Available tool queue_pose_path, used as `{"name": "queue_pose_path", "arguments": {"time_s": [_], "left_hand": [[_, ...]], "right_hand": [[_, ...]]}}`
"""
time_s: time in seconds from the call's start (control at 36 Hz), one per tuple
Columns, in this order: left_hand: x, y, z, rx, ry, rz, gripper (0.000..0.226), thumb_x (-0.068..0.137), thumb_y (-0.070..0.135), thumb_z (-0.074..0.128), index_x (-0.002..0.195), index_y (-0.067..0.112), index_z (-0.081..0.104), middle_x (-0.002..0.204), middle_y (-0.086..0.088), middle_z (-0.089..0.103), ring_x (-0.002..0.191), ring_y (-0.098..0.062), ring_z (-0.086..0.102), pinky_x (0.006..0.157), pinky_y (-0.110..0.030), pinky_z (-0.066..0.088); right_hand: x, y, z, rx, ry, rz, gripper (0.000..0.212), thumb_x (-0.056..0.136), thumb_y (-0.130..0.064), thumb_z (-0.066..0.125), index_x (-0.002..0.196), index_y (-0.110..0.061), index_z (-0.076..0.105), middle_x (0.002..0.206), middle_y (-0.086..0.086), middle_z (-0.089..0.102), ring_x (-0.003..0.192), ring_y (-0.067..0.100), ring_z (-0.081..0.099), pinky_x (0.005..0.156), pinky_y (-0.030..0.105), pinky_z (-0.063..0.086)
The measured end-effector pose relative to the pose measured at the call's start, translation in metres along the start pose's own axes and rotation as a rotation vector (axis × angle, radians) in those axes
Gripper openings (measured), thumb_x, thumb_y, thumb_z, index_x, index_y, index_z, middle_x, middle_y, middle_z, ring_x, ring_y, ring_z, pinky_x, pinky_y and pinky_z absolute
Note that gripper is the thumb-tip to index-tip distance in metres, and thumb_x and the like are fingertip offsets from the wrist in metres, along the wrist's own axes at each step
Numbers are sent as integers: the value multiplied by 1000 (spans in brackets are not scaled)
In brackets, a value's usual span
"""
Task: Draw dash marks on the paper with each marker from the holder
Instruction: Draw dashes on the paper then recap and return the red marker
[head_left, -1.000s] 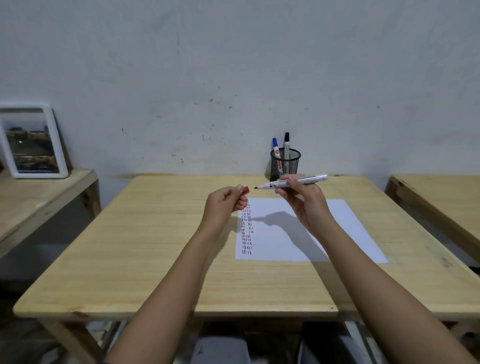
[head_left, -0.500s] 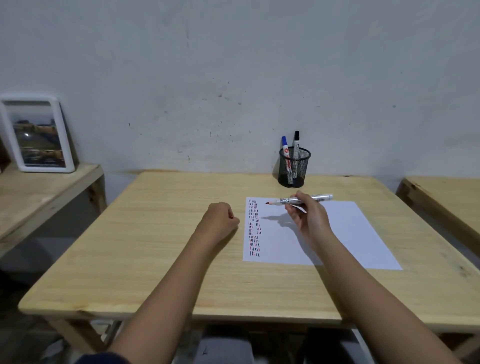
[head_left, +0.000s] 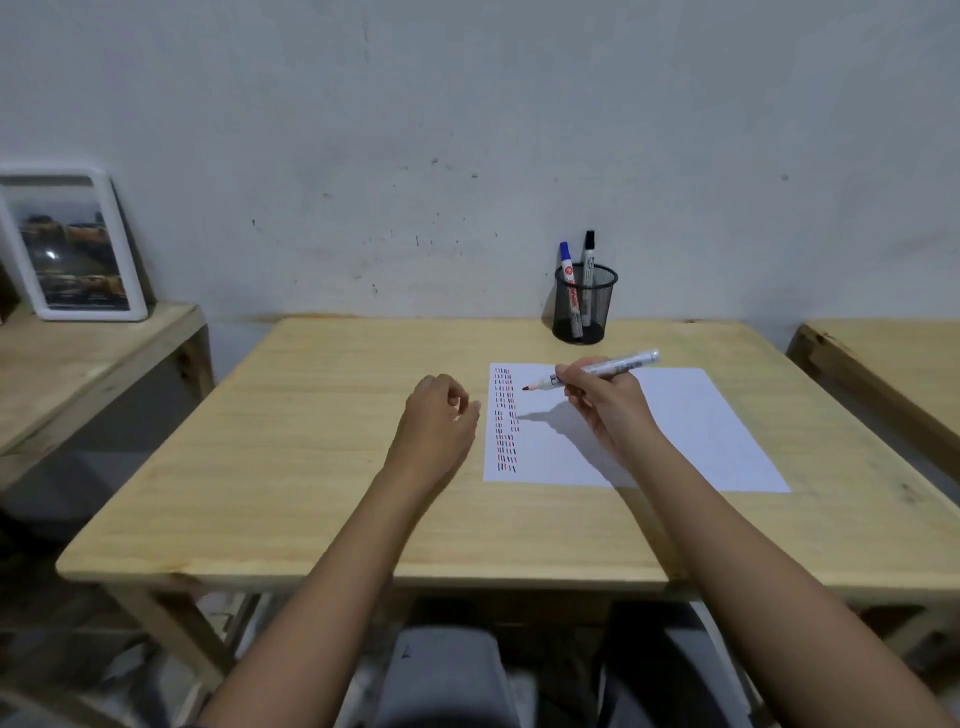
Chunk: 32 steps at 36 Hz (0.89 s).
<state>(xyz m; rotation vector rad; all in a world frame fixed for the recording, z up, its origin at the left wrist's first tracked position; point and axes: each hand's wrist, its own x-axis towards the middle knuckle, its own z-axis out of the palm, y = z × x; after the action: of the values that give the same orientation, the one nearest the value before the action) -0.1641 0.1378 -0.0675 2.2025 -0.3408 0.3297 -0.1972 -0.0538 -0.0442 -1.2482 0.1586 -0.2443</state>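
A white paper (head_left: 675, 426) lies on the wooden table (head_left: 311, 467), with columns of red and black dash marks (head_left: 505, 415) along its left edge. My right hand (head_left: 608, 410) holds an uncapped red marker (head_left: 613, 365). Its tip hovers just right of the dashes near the paper's top. My left hand (head_left: 436, 421) rests on the table just left of the paper, curled into a fist; the red cap it held a second ago is hidden inside. A black mesh holder (head_left: 584, 312) behind the paper holds a blue marker (head_left: 567, 262) and a black marker (head_left: 588, 252).
A white-framed picture (head_left: 72, 244) leans against the wall on a lower wooden table (head_left: 78, 374) to the left. Another wooden table (head_left: 883, 364) stands at the right. The wall runs right behind the holder.
Both hands have come down from mid-air. The left fist now rests beside the paper with the cap out of sight, and the marker tip has dropped close to the paper.
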Motion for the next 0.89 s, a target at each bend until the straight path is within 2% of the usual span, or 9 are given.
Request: {"name": "queue_pose_path", "arguments": {"time_s": [0.08,0.17,0.22,0.33,0.42,0.47,0.56,0.69,0.89], "left_hand": [[-17,0,0,-61,-142,30,22,86,18,60,105,8,59,103,-1,56,85,-6,52,68,3,36],[-29,-2,-1,-90,-266,47,36,85,23,64,118,11,58,116,0,57,99,-5,54,72,8,34],[-36,-2,-2,-94,-327,57,40,83,27,65,121,16,57,123,1,58,105,-4,54,81,1,36],[-42,-4,-1,55,-412,140,44,86,34,61,127,19,56,136,4,53,124,-10,48,103,-25,37],[-42,-8,0,153,-430,135,52,87,43,56,134,25,49,149,7,40,139,-9,33,114,-34,29],[-42,-10,1,160,-427,136,53,87,44,55,136,26,48,150,9,37,141,-7,29,116,-34,27],[-43,-10,1,169,-414,150,53,87,45,54,136,27,47,150,11,36,141,-4,26,116,-33,26],[-44,-11,1,192,-414,157,54,87,47,53,137,29,45,151,13,35,141,-3,26,115,-32,27],[-46,-9,1,213,-416,162,53,88,47,51,138,29,44,151,13,34,141,-4,25,114,-31,26]], "right_hand": [[-10,3,6,-20,2,-5,14,85,-4,60,72,-10,59,64,2,57,53,8,52,52,12,47],[-21,7,12,-5,-1,15,13,87,-1,53,75,-4,59,68,9,59,52,10,55,52,13,50],[-27,11,14,-30,-6,14,12,86,-1,54,75,-4,59,69,12,60,55,14,56,52,15,52],[-36,20,12,-190,-32,-37,2,82,-3,64,81,-2,63,72,11,62,58,12,59,58,17,53],[-41,27,10,-316,8,-61,12,77,-6,70,86,0,65,72,7,64,57,8,60,58,16,51],[-41,28,11,-396,40,-69,6,77,-9,68,76,-6,63,64,4,62,51,5,57,55,17,47],[-40,30,13,-494,82,-84,13,76,-11,64,65,-11,57,59,3,60,43,2,52,52,19,43],[-44,31,16,-554,41,-96,8,81,-9,61,79,-3,57,67,3,60,41,-4,54,41,10,42],[-44,30,16,-583,1,-99,9,85,-10,59,88,-2,56,73,-2,59,45,-9,57,41,7,42]]}}
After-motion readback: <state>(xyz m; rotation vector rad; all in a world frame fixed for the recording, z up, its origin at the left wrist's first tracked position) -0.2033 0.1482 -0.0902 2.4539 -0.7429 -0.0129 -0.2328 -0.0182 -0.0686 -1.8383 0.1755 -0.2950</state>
